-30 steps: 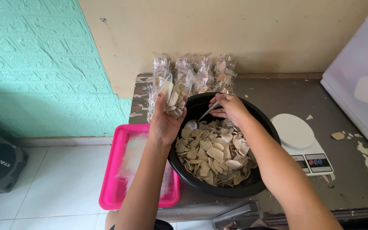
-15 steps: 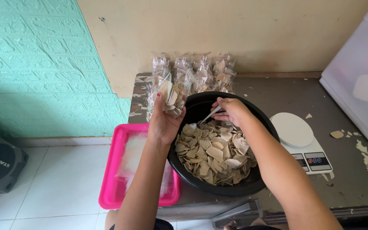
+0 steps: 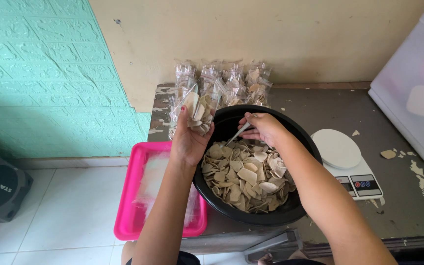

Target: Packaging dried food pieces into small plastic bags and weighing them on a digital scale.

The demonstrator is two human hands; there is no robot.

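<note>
Where the worn grey table [image 3: 398,206] meets a cream wall, a round black bowl [image 3: 300,208] holds thin, curled beige chips [image 3: 244,176]. Left hand [image 3: 190,140]: closed around a clear, crinkled plastic bag [image 3: 197,110], partly filled with chips, at the bowl's far-left rim. Right hand [image 3: 266,128]: fingers pinched on a pale spoon [image 3: 236,135] dipping into the chips. Behind: a row of filled bags [image 3: 231,81]. Beside: white kitchen scale [image 3: 342,154], glossy pink tray [image 3: 128,225], white floor tiles, embossed green wall.

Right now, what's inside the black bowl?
The black bowl holds pale chips, with the right hand dipping a white spoon in. The bowl's bottom is covered.
</note>
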